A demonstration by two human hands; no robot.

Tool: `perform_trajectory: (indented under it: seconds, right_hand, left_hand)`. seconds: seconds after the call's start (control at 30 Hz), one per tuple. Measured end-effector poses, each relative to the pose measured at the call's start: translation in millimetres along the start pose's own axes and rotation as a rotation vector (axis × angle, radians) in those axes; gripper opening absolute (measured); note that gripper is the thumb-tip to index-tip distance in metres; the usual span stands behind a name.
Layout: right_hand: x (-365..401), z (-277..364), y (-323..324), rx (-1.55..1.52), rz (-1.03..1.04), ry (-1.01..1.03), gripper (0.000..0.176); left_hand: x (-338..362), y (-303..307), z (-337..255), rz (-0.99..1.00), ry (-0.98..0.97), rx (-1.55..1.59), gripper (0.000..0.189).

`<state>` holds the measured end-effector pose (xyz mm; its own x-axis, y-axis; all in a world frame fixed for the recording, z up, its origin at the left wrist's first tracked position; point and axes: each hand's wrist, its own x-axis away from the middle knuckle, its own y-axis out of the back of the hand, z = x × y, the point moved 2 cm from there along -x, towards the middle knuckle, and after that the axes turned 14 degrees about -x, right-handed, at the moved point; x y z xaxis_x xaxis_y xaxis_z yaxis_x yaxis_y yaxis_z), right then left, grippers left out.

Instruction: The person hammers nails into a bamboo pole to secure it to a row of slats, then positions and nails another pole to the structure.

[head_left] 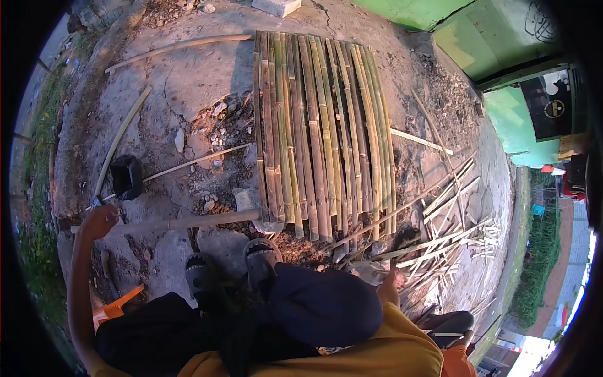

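Note:
My left hand is at the far left with its fingers curled, beside a small grey metal piece; what it grips is too small to make out. Close by are a black plastic container and the end of a curved bamboo strip. A bamboo pole lies just right of this hand. My right hand is low beside my dark blue knee, near loose bamboo strips; its fingers are hardly visible. Ahead lies a panel of split bamboo slats, set side by side.
Two dark sandals stand before the panel's near end. An orange object lies at lower left. Another person's hand shows at lower right. Rubble and a concrete block are on the ground; a green wall stands upper right.

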<state>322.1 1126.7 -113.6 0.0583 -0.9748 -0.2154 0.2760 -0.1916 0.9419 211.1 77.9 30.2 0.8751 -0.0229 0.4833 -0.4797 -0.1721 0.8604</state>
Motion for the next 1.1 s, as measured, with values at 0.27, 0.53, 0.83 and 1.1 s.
perform_trajectory:
  seconds: [0.27, 0.53, 0.83, 1.1]
  right_hand:
    - [-32, -85, -32, -1.029, 0.771, -0.237, 0.055]
    - [-71, -53, -35, -1.066, 0.493, 0.030, 0.037]
    - [-40, 95, 83, -1.776, 0.535, -0.514, 0.011]
    - [5, 220, 292, -2.302, 1.209, -0.694, 0.020]
  left_hand:
    - [-2, -5, 1, 0.074, 0.066, -0.086, 0.025]
    - [-4, 12, -16, 0.012, 0.075, -0.053, 0.025]
    - [-47, -5, -4, 0.108, 0.005, -0.018, 0.026]
    - [-60, 34, -49, 0.120, 0.001, 0.097, 0.033]
